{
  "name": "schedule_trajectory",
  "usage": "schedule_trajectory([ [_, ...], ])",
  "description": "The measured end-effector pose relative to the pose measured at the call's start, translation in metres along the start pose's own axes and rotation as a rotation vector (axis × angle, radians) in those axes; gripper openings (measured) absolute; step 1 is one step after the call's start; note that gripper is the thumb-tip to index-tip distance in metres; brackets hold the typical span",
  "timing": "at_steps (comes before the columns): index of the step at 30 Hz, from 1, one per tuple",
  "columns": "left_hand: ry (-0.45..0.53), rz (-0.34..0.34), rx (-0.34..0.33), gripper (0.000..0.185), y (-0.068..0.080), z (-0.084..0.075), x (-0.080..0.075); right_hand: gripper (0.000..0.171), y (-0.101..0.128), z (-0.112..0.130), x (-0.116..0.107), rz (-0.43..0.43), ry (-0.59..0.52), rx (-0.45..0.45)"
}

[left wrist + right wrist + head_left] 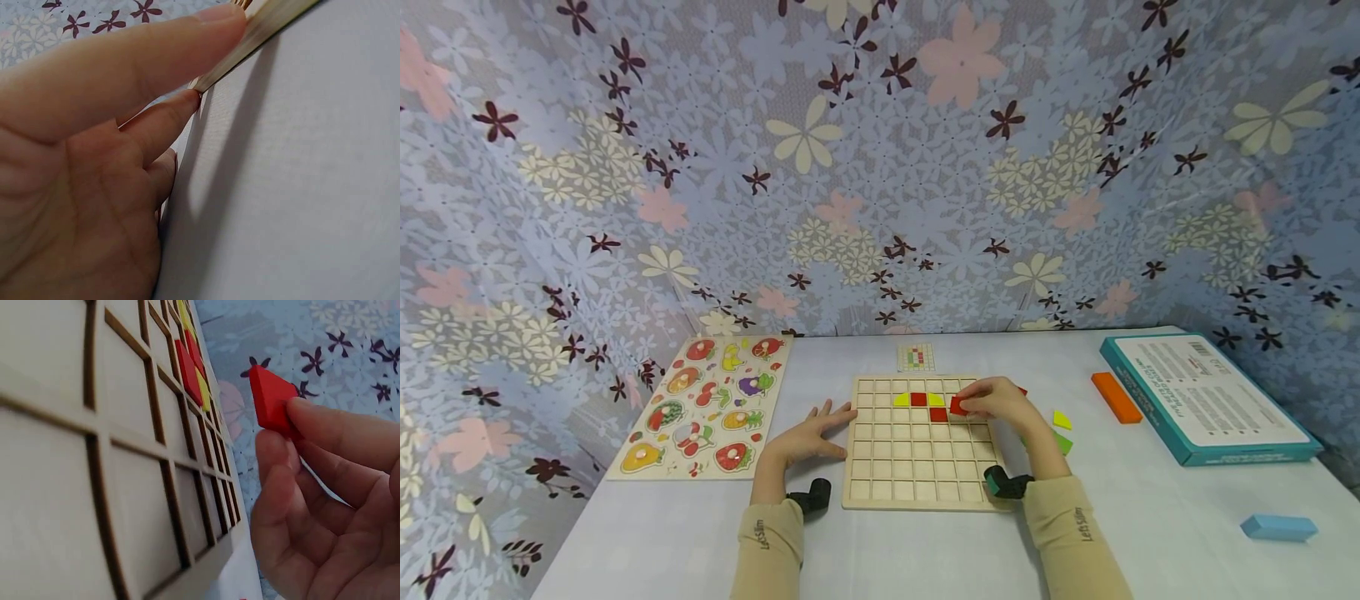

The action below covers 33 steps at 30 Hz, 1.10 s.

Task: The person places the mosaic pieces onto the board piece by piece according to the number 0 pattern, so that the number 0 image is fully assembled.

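Fruit peg puzzle [703,406] lying flat at far left, well apart from the grid board [917,467]. Small pattern card [916,357] just behind the board's far edge. Orange block [1116,397] near the teal box [1206,397] at right rear; blue block [1278,527] alone near the front right edge. Yellow piece [1061,419] and green piece [1063,442] loose just right of the right hand. Nothing between the held tile and the open cells.

White table [880,550]. Floral cloth backdrop [880,167] closing in rear and both sides.

Board already filled in the upper rows: yellow piece, red square, yellow piece in a line, one red square [938,414] below them. All other cells bare.

Left hand [808,437]: fingers straight, spread, palm down on the table, fingertips [194,100] touching the board's left edge. Holding nothing.

Right hand [1000,403]: thumb and fingers curled, pinching a red tile [958,406] by its edges. Tile raised over the board's upper right area, just beside the lower red square, not seated in a cell. Wrist view: tile [272,400] clear of the board surface, tilted, gripped between thumb tip and fingertips [337,428].
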<state>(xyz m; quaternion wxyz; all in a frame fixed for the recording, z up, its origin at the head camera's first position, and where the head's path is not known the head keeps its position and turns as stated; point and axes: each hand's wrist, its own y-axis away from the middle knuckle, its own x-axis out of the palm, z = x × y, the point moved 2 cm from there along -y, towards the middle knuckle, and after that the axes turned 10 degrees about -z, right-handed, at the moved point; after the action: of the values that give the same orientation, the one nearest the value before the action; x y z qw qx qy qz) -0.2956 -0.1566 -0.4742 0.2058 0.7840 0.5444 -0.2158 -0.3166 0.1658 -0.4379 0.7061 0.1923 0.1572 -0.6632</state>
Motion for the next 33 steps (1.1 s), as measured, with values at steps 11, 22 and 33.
schedule_trajectory([
  [11,0.004,-0.010,-0.008,0.075,-0.001,0.000,0.000,0.022,0.004,0.006,0.014,0.110,0.019,-0.064],
  [22,0.014,-0.007,-0.001,0.075,0.001,-0.002,-0.001,0.014,0.008,0.009,0.024,0.165,0.027,-0.104],
  [33,0.007,-0.007,-0.001,0.075,0.000,0.000,-0.001,0.006,0.007,0.007,0.028,0.165,0.038,-0.057],
])
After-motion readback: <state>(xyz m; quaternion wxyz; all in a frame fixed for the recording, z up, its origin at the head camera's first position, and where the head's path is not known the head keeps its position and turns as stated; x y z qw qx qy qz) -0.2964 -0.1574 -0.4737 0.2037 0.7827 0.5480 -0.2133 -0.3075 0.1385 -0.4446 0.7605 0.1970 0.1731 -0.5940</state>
